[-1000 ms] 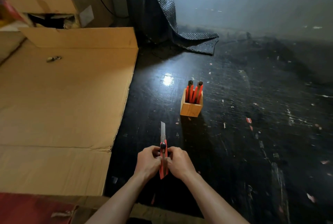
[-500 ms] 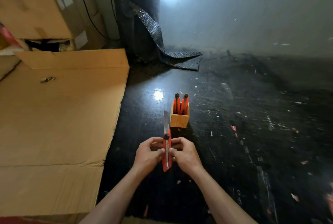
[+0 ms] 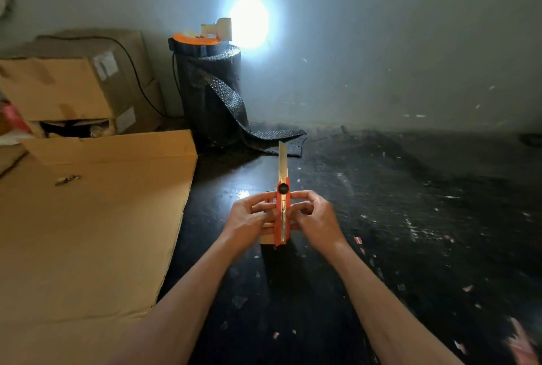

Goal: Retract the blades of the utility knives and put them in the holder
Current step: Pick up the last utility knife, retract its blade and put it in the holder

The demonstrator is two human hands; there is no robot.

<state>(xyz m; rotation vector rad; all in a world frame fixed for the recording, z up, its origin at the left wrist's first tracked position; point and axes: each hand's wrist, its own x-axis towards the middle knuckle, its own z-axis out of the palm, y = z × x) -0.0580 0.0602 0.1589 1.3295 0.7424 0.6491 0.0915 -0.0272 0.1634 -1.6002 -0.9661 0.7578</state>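
Observation:
I hold a red utility knife (image 3: pixel 282 212) upright at the middle of the view, its silver blade still extended and pointing away from me. A black knob sits near the top of its handle. My left hand (image 3: pixel 249 216) pinches the handle from the left and my right hand (image 3: pixel 315 216) from the right. The wooden holder (image 3: pixel 268 238) stands on the dark floor right behind my hands; only its lower edge shows, and the knives in it are hidden.
Flattened cardboard (image 3: pixel 88 218) covers the floor on the left, with a small metal piece (image 3: pixel 67 180) on it. Cardboard boxes (image 3: pixel 70 86) stand at the back left. A black bubble-wrap roll (image 3: pixel 209 94) with a lit lamp (image 3: pixel 223 28) on top stands by the wall.
The camera tilted up and my hands raised the knife, so they now cover the holder. The blade stays extended.

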